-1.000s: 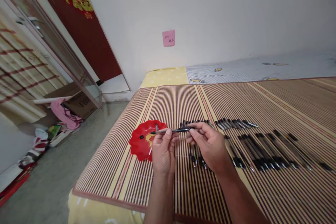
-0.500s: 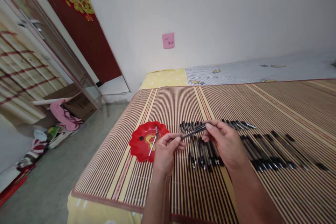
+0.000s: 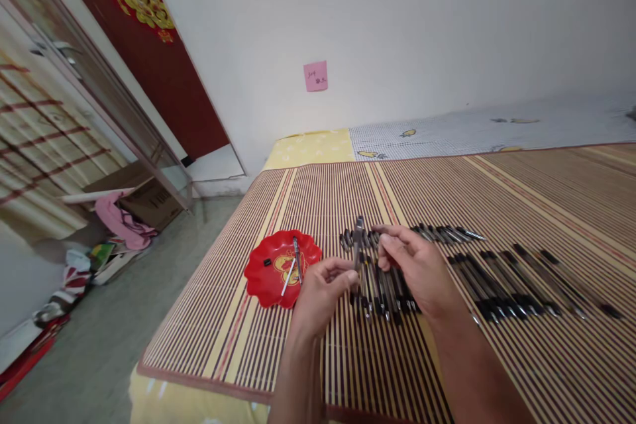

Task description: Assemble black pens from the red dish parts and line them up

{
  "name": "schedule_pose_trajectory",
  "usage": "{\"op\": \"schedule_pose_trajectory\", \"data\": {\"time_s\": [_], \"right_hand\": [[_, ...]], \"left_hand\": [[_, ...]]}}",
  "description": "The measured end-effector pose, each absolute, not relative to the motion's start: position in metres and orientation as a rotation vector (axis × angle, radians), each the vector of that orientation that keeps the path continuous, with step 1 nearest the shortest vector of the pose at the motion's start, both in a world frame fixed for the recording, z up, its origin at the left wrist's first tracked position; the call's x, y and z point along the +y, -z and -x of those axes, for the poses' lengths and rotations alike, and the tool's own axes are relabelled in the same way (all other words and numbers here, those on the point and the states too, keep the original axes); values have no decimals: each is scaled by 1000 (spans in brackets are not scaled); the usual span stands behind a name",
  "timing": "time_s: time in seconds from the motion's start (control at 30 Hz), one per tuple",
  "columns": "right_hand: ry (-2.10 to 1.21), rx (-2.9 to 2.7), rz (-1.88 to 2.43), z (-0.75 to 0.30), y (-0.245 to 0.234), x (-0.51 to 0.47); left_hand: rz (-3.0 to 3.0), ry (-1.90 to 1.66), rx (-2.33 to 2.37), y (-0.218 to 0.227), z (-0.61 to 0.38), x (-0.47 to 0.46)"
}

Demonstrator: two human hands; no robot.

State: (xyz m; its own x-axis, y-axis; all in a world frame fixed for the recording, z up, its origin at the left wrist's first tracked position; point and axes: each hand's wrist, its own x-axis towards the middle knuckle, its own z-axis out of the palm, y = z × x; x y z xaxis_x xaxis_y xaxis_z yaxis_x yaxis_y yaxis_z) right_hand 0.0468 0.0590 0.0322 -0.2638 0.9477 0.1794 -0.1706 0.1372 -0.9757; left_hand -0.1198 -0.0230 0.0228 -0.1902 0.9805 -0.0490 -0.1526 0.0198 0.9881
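My left hand is closed in a pinch around the lower part of a dark pen, which stands nearly upright above its fingers. To its right, my right hand has its thumb and fingers pinched together, apart from the pen. Something small and dark shows at its fingertips, but I cannot make out what. Beneath and between the hands lie several black pens side by side, partly covered by the right hand. Behind them runs a row of small black pieces, maybe caps.
Left of my hands is a red scalloped plate holding a small black piece, a white stick and a pen-like piece. More pens lie to the right on the striped mat. A wall with a pink note stands behind the bed.
The pen was held slantwise between both hands. Now it points upward in my left hand alone, and my right hand has come away from it.
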Motion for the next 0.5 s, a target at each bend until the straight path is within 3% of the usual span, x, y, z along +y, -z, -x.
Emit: {"op": "schedule_pose_trajectory", "data": {"time_s": [0.13, 0.2, 0.5], "right_hand": [[-1325, -1384, 884, -46, -32, 60], [-1327, -1420, 912, -46, -29, 61], [-1352, -1510, 933, -43, -27, 57]], "left_hand": [[-996, -1485, 1874, -15, 168, -29], [-1043, -1248, 2242, -11, 188, -34], [-1095, -944, 2486, -4, 196, -27]]}}
